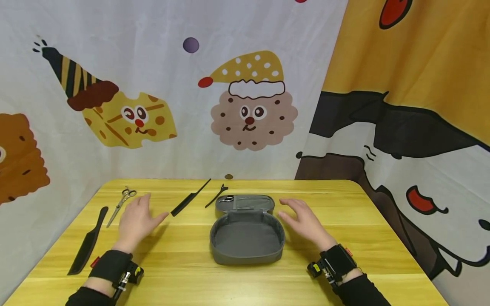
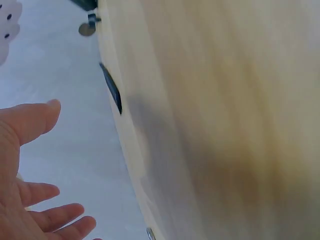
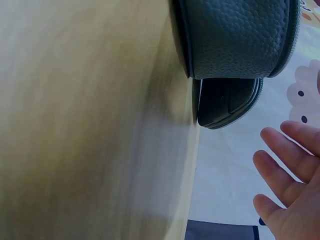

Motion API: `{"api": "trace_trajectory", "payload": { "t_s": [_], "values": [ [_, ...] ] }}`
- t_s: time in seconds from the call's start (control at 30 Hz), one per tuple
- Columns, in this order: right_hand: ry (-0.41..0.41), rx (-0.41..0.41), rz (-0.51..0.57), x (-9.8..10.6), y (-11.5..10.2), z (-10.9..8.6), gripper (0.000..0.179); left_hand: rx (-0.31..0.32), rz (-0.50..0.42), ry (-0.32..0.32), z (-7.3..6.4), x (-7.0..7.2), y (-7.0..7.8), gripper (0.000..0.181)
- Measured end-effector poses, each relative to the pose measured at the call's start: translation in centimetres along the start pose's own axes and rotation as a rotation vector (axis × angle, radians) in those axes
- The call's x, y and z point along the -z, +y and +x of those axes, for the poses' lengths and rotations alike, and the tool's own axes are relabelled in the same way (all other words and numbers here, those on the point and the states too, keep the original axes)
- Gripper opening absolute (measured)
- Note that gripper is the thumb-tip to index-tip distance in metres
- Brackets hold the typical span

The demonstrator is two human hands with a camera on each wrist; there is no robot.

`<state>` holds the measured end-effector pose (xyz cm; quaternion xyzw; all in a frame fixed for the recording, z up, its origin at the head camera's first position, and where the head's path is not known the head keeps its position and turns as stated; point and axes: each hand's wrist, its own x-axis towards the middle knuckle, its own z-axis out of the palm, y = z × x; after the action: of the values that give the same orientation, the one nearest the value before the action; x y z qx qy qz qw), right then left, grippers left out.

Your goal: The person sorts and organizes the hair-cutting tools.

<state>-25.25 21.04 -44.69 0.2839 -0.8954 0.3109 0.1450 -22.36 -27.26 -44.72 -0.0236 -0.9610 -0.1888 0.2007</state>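
My left hand [image 1: 135,223] hovers over the table with fingers spread, holding nothing. Just left of it lie silver scissors [image 1: 119,208] and a wide black comb with a handle [image 1: 89,243]. A black tail comb [image 1: 185,205] is to its right, seen edge-on in the left wrist view. My right hand [image 1: 304,222], also with nothing in it, is beside an unzipped grey case [image 1: 249,258], apart from it. The case's lid [image 1: 264,203] is folded back, with a small metallic item at its pocket. Behind the case's left side rests a black hair clip [image 1: 217,196].
Everything lies on a yellow wood-grain table [image 1: 337,195]. A cartoon-printed curtain [image 1: 191,161] hangs along its far edge and continues on the right. Each wrist wears a black strap with a small camera.
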Motion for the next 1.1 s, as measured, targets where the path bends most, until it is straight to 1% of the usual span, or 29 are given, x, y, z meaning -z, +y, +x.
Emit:
{"api": "trace_trajectory", "payload": {
  "t_s": [0.2,0.27,0.4,0.47,0.53,0.67,0.73,0.83,0.93,1.03,1.1],
  "values": [
    [-0.011,0.004,-0.023,0.0,-0.4,-0.3,0.049,0.031,0.02,-0.011,0.8,0.8,-1.5,0.087],
    [-0.023,0.001,-0.031,0.1,-0.5,-0.4,0.051,0.043,0.033,-0.003,1.0,1.1,-2.0,0.086],
    [-0.035,0.008,-0.058,0.2,-0.7,-0.5,0.054,0.069,0.059,0.016,1.5,1.6,-2.9,0.078],
    [-0.04,0.021,-0.074,0.2,-0.8,-0.6,0.054,0.089,0.071,0.009,1.9,1.7,-3.5,0.078],
    [-0.042,0.04,-0.085,0.2,-0.9,-0.7,0.055,0.119,0.071,-0.02,2.2,1.9,-4.1,0.081],
    [-0.048,0.074,-0.098,0.2,-1.4,-0.8,0.056,0.181,0.065,-0.102,2.8,2.1,-5.4,0.09],
    [-0.054,0.088,-0.097,0.2,-1.6,-0.8,0.057,0.201,0.059,-0.137,3.1,2.2,-6.0,0.094],
    [-0.071,0.109,-0.105,0.2,-2.0,-0.9,0.059,0.221,0.053,-0.184,3.2,2.2,-6.7,0.095],
    [-0.083,0.141,-0.123,0.1,-2.4,-0.9,0.062,0.239,0.049,-0.224,3.3,2.4,-7.3,0.092],
    [-0.102,0.175,-0.148,-0.1,-2.8,-1.0,0.064,0.262,0.035,-0.259,3.4,2.5,-7.8,0.082],
    [-0.121,0.192,-0.138,-0.1,-3.2,-1.1,0.064,0.281,0.022,-0.281,3.4,2.6,-8.1,0.074]
  ]
}}
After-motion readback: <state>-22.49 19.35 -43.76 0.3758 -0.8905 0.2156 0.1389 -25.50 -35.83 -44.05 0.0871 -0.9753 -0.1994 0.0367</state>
